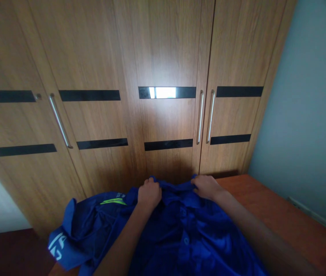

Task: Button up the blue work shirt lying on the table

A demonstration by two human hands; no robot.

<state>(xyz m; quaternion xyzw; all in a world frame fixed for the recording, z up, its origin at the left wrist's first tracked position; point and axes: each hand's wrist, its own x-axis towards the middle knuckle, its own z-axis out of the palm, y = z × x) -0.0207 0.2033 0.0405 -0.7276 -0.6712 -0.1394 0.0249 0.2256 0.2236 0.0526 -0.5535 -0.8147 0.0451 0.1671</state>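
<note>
A blue button-front shirt (186, 239) is spread out below me, its collar end toward the wardrobe. My left hand (149, 194) is closed on the left side of the collar. On the right side, my right hand (206, 186) pinches the collar edge between its fingers. Between the two hands the collar fabric sags a little. Left of my left arm lies bunched blue cloth (94, 218) with a lime-green stripe and white lettering; whether it belongs to the same shirt I cannot tell. The shirt's lower end runs out of view.
A wooden wardrobe (165, 119) with black strips and metal handles stands directly behind the shirt. Under the shirt is an orange-brown surface (266, 207), reaching to the right. A pale blue-grey wall (309, 115) closes off the right side. Dark floor (10, 253) shows at lower left.
</note>
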